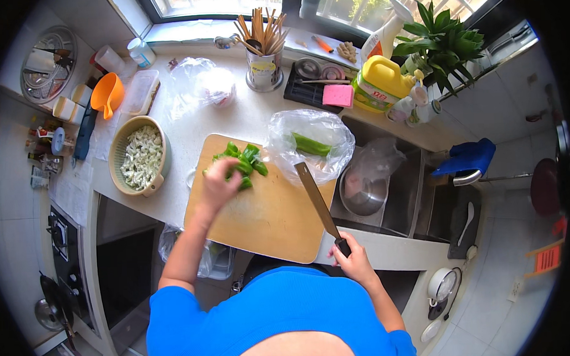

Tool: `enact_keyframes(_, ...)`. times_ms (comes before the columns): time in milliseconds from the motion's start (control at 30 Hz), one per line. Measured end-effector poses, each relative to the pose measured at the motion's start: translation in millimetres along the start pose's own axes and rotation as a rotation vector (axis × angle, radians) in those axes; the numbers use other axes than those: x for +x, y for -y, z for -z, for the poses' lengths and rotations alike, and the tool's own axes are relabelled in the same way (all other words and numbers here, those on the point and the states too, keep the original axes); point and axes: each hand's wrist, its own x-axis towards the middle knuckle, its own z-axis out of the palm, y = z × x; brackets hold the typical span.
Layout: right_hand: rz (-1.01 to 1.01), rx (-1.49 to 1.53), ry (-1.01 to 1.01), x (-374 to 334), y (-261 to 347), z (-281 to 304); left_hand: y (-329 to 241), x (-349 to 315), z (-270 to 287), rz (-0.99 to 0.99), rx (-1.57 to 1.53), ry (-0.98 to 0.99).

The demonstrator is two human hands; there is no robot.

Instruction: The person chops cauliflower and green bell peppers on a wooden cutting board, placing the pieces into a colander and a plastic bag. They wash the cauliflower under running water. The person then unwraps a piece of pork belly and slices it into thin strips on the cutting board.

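Observation:
A green pepper cut into pieces [254, 159] lies in a pile on the upper left of the wooden cutting board [267, 216]. My left hand [220, 182] is over the pile's near left edge, its fingers loosely bent and apart; no held thing shows. In my right hand [354, 261] is the black handle of a kitchen knife [317, 201]. Its long, broad blade points away from me, up over the board's right side. Just beyond the board, a clear plastic bag [280, 131] holds a long green pepper [311, 144].
A colander [165, 160] of chopped pale vegetable stands left of the board. To the right, a metal bowl [365, 203] with a plastic bag in it sits at the sink [402, 202]. Behind are a chopstick holder [264, 71], a pink sponge [338, 96] and a yellow jug [382, 83].

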Motion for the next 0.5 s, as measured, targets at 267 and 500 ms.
enact_keyframes(267,-0.002,-0.234,0.099,1,-1,-18,-28,-113,-90,-0.191,-0.081,0.131)
enact_keyframes(500,0.057,-0.352,0.145,-4,-12,-26,-30,-126,-92,-0.150,-0.050,0.159)
